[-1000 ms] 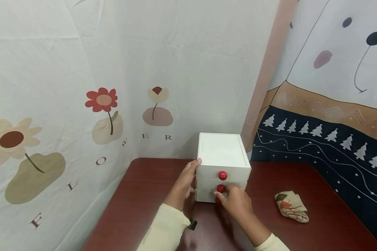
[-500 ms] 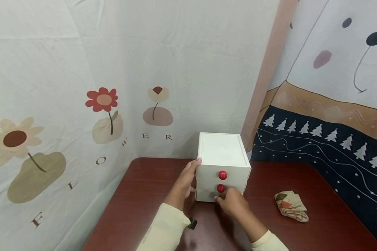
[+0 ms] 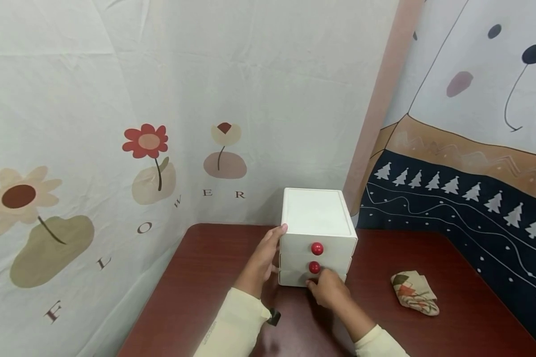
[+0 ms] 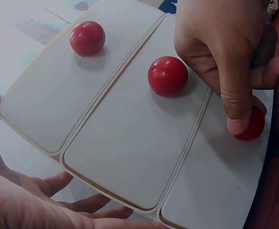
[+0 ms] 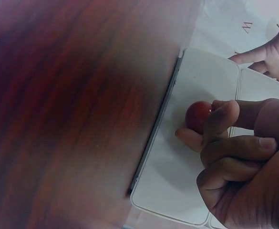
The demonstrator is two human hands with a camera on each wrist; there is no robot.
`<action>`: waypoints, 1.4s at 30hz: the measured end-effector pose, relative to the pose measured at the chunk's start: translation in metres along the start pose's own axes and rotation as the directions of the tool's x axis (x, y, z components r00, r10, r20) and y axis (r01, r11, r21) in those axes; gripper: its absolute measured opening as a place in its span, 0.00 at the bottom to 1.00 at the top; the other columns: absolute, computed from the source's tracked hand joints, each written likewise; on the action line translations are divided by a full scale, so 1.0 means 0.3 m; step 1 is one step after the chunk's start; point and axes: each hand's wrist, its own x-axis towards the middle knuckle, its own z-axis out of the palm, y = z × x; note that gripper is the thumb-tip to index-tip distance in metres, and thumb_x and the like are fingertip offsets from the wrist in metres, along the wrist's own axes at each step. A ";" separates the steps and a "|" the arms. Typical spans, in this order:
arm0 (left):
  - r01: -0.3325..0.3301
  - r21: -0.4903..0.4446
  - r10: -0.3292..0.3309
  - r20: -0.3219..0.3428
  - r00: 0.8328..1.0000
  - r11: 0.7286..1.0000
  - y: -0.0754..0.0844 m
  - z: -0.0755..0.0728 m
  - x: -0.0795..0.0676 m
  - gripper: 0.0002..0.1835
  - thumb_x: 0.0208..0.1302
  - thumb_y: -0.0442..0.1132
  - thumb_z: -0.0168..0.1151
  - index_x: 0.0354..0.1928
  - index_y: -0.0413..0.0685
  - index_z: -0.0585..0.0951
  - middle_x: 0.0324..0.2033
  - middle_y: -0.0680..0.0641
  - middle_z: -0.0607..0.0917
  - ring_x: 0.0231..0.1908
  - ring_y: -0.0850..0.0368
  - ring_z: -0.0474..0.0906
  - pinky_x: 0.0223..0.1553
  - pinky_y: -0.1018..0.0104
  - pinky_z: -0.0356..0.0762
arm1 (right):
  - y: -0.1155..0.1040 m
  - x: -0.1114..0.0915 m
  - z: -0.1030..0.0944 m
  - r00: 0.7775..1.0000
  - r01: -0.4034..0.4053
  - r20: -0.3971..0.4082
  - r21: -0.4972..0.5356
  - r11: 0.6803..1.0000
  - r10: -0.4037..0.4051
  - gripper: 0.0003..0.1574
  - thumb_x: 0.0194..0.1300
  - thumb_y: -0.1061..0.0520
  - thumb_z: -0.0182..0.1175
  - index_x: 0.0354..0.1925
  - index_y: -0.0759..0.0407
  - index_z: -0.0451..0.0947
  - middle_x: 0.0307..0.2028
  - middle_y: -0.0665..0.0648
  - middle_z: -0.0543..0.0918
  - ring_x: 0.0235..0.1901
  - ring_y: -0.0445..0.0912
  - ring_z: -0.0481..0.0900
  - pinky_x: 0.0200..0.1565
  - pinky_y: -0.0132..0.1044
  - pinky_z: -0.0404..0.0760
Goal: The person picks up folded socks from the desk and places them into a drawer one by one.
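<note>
A small white drawer cabinet (image 3: 318,212) stands on the table, its three drawer fronts level with one another. Each front bears a round red knob. My left hand (image 3: 264,254) rests against the cabinet's left side, thumb near the top front corner and fingers spread along the wall. With thumb and index finger, my right hand (image 3: 332,289) pinches the bottom knob (image 4: 253,125), which that hand hides in the head view. Just above the right hand is the middle knob (image 3: 314,267), and over that the top knob (image 3: 317,248). Neither of these two is touched.
A folded patterned cloth (image 3: 414,292) lies on the dark red-brown table (image 3: 223,248), to the right of the cabinet. Behind the table hangs a pale flower-printed curtain (image 3: 268,99). A bear-and-tree printed cloth (image 3: 473,223) covers the right side.
My right hand has shifted slightly down, from beside the middle and bottom knobs onto the bottom one, covering it in the head view. The left hand and cabinet stay in place.
</note>
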 end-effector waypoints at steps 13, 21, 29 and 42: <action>-0.006 -0.010 0.006 -0.004 1.000 1.000 -0.002 0.005 0.001 0.47 0.73 0.72 0.59 0.82 0.50 0.66 0.82 0.34 0.65 0.82 0.25 0.58 0.60 0.09 0.65 | -0.005 -0.018 -0.012 0.999 0.029 -0.015 -0.059 0.998 -0.030 0.22 0.68 0.49 0.74 0.32 0.67 0.81 0.34 0.66 0.87 0.32 0.53 0.83 0.36 0.52 0.85; -0.004 -0.010 0.004 -0.012 1.000 1.000 -0.004 0.007 0.001 0.47 0.73 0.72 0.59 0.82 0.50 0.66 0.80 0.35 0.68 0.81 0.26 0.60 0.60 0.09 0.66 | 0.049 -0.025 0.031 1.000 0.000 0.024 -0.075 0.997 0.002 0.28 0.69 0.45 0.74 0.19 0.55 0.76 0.26 0.59 0.86 0.24 0.49 0.80 0.30 0.51 0.81; 0.002 -0.004 -0.002 -0.017 1.000 1.000 -0.001 0.005 0.000 0.48 0.73 0.74 0.59 0.82 0.51 0.65 0.82 0.34 0.66 0.82 0.24 0.58 0.61 0.09 0.65 | 0.028 -0.090 0.006 0.997 0.015 0.070 -0.068 0.998 -0.010 0.32 0.70 0.46 0.73 0.12 0.52 0.75 0.09 0.48 0.76 0.19 0.46 0.78 0.25 0.44 0.77; 0.000 0.012 0.001 -0.022 1.000 1.000 -0.014 0.002 0.005 0.51 0.71 0.77 0.58 0.82 0.50 0.65 0.81 0.34 0.66 0.82 0.22 0.58 0.61 0.08 0.64 | -0.036 -0.186 -0.026 0.997 -0.028 0.067 -0.158 0.987 0.039 0.32 0.71 0.46 0.72 0.17 0.51 0.67 0.23 0.54 0.76 0.23 0.48 0.75 0.30 0.49 0.77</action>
